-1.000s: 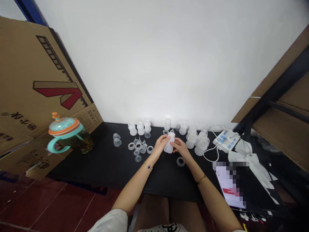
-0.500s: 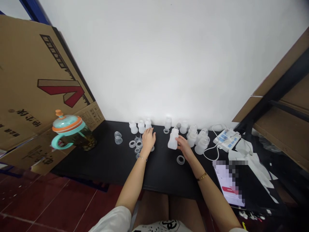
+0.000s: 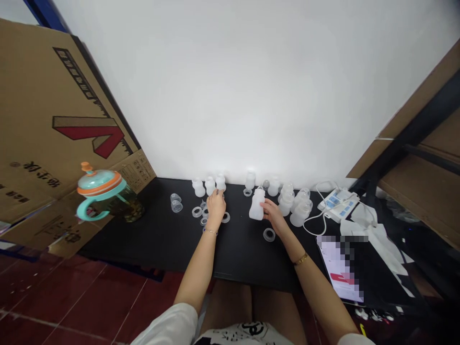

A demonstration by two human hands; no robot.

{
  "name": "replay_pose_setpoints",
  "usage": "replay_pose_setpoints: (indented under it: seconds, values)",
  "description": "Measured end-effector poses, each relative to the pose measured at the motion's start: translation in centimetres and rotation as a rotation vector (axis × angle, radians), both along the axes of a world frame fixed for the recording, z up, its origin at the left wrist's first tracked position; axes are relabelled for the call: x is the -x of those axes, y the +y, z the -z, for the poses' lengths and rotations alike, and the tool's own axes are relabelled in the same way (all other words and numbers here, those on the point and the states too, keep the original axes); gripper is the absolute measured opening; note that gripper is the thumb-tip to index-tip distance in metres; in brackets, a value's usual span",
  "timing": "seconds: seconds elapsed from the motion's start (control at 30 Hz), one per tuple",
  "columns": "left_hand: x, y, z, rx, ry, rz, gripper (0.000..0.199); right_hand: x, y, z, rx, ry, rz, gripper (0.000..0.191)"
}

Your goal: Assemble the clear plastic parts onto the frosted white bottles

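Near the middle of the black table, my right hand (image 3: 273,213) is closed around a white baby bottle (image 3: 257,203) without a collar. It is held slightly tilted. My left hand (image 3: 216,207) is over a cluster of ring collars (image 3: 197,212) and clear teats (image 3: 203,204). Its fingers are curled together at the tips; what they pinch is too small to make out. Behind this hand stand several open bottles (image 3: 198,187). A loose ring collar (image 3: 269,235) lies below my right hand. Bottles with teats and domed caps (image 3: 301,213) stand to its right.
Two clear domed caps (image 3: 176,203) lie on the left of the table (image 3: 154,239). A lidded jug (image 3: 111,194) stands by a large cardboard box (image 3: 32,105). At the right are a power strip (image 3: 339,205), its cable, white paper (image 3: 373,237) and a tablet (image 3: 336,273).
My left hand has moved slightly left and its fingers have curled inward, uncovering a collar on its right. My right hand still holds the bottle in nearly the same place.
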State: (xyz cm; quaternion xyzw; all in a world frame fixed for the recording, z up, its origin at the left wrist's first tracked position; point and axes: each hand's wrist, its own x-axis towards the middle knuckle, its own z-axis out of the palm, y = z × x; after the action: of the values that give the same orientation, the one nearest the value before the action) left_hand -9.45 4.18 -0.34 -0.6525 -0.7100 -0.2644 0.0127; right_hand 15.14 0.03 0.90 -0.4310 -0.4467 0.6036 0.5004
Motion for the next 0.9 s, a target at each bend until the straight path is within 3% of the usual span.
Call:
replay_pose_setpoints:
  seconds: [0.2,0.37,0.53,0.73,0.9]
  values:
    - [-0.2,-0.1,-0.5,0.006,-0.059,0.048,0.041,0.0,0.1,0.1,-0.005,-0.008,-0.015,0.039]
    - [-0.8,-0.5,-0.8,-0.133,-0.282,0.193,0.038,0.0,0.1,0.3,-0.006,-0.029,-0.013,0.042]
    - [-1.8,-0.6,-1.6,-0.238,-0.763,0.333,0.030,0.2,0.1,0.3,-0.013,-0.045,0.001,0.044]
    - [-1.9,-0.4,-2.6,0.010,-1.608,0.332,0.030,0.3,-0.2,0.1,-0.019,-0.070,-0.011,0.044]
    - [-1.5,-0.5,-2.9,0.137,-2.019,0.343,0.018,0.5,-0.2,0.3,-0.012,-0.089,-0.016,0.048]
